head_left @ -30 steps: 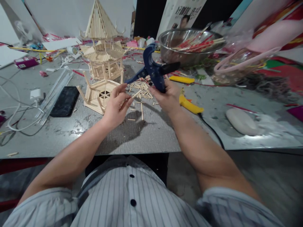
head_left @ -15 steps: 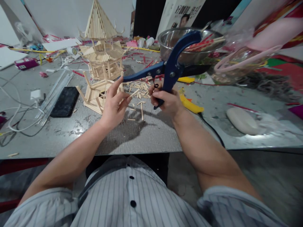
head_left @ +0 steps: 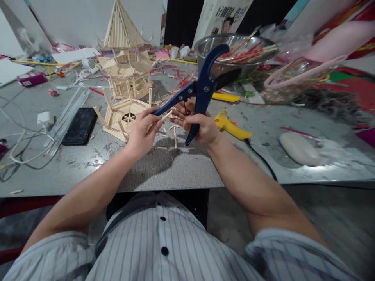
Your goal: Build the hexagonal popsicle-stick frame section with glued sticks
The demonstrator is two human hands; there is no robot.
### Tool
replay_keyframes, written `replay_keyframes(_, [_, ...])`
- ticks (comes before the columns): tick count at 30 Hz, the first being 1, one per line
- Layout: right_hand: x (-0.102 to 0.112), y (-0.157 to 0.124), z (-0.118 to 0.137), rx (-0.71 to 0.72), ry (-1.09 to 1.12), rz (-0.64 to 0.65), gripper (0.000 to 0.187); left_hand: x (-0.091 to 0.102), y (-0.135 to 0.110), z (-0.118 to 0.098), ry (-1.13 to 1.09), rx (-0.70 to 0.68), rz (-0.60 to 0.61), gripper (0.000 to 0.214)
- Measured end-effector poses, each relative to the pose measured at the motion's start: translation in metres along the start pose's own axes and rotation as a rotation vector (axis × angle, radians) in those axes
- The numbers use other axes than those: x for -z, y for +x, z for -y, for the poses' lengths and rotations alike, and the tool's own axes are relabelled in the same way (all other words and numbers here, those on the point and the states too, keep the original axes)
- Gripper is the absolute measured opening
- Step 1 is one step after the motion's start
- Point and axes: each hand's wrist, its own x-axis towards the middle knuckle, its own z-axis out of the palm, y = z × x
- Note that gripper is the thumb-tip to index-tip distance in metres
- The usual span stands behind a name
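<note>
My right hand grips one handle of a blue pipe cutter, its fingers partly spread behind the tool. The cutter's two handles are spread apart, its curved jaw raised toward the metal bowl. My left hand pinches a short wooden stick between thumb and fingers, and its index finger lies at the end of the cutter's other handle. Behind the left hand is a hexagonal stick base with upright posts. Short cut sticks lie on the table under the hands, partly hidden by them.
A stick-built pagoda stands at the back. To the right are a steel bowl of red-tipped sticks, a yellow glue gun with a black cord, and a pale mouse-shaped object. A phone and cables lie left.
The pipe cutter has swung left and down, its handle end now at my left fingers. My right fingers have loosened and spread. The stick stays in my left hand.
</note>
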Motion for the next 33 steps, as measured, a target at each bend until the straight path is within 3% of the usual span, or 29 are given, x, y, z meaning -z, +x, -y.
replay_keyframes(3, [-0.004, -0.003, 0.001, -0.047, 0.013, 0.098, 0.029, 0.0, 0.001, 0.0, -0.041, 0.012, 0.037, 0.018])
replay_keyframes(6, [-0.007, -0.004, 0.003, -0.086, -0.114, 0.193, 0.025, -0.001, 0.002, 0.0, -0.102, 0.031, 0.069, 0.017])
replay_keyframes(12, [-0.012, -0.005, 0.008, -0.045, -0.473, 0.114, 0.03, -0.008, 0.0, 0.001, -0.209, 0.097, 0.176, 0.018])
replay_keyframes(18, [0.004, -0.003, 0.004, 0.195, -0.627, -0.046, 0.023, -0.006, -0.001, 0.004, -0.061, 0.136, -0.03, 0.025])
replay_keyframes(22, [0.02, -0.001, 0.003, 0.305, -1.017, -0.178, 0.021, 0.001, 0.0, 0.001, 0.072, 0.103, -0.099, 0.021])
replay_keyframes(27, [0.028, 0.006, -0.001, 0.443, -1.367, -0.095, 0.049, 0.005, 0.003, -0.002, 0.102, 0.048, -0.149, 0.015])
replay_keyframes(33, [0.037, 0.012, -0.01, 0.439, -1.55, -0.031, 0.064, 0.006, 0.003, 0.001, 0.089, 0.075, -0.127, 0.02])
